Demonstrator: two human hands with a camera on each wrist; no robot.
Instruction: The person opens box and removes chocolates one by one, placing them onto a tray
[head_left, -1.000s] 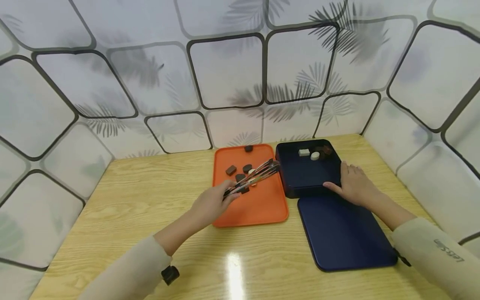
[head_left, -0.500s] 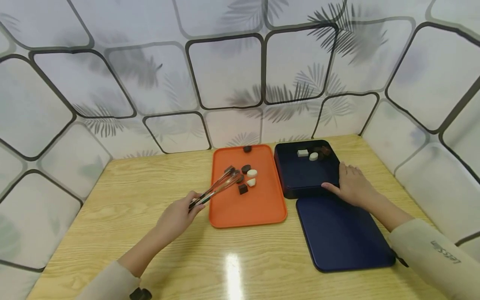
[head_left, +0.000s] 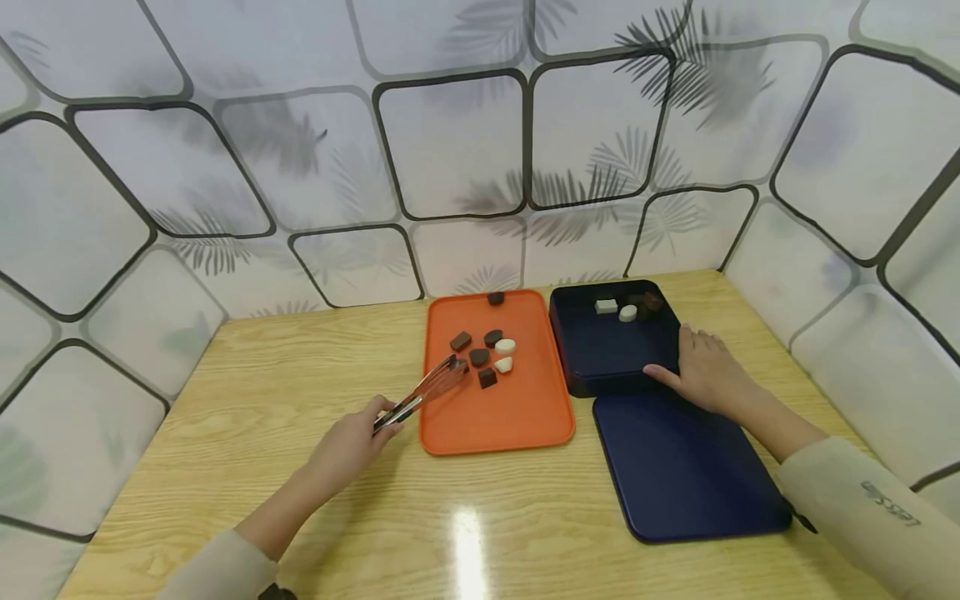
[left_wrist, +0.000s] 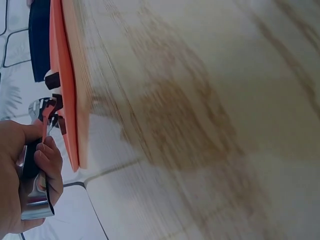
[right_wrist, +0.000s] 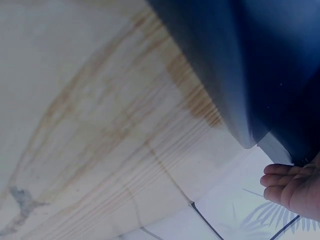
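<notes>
In the head view my left hand [head_left: 349, 443] grips a pair of metal tongs [head_left: 420, 396] over the left side of an orange tray [head_left: 517, 421]. The tong tips reach close to a dark chocolate piece [head_left: 462, 365]; whether they pinch it I cannot tell. Around them lie a brown block [head_left: 461, 341], a dark cube [head_left: 487, 377], a white oval piece [head_left: 505, 346] and other chocolates. The left wrist view shows my fingers curled round the tongs [left_wrist: 39, 175]. My right hand [head_left: 707, 367] rests, fingers extended, on the near right corner of a dark blue box [head_left: 611, 385].
Inside the box, at the back, are a white rectangular piece [head_left: 606, 307], a white oval piece [head_left: 627, 313] and brown pieces [head_left: 651, 302]. A flat dark blue lid [head_left: 690, 475] lies in front of the box on the wooden table [head_left: 300, 367]. A patterned curtain [head_left: 450, 142] surrounds it.
The tongs have moved with my left hand leftward from near the box's left edge, then their tips dropped slightly at the tray's left side. My right hand has stayed on the box corner.
</notes>
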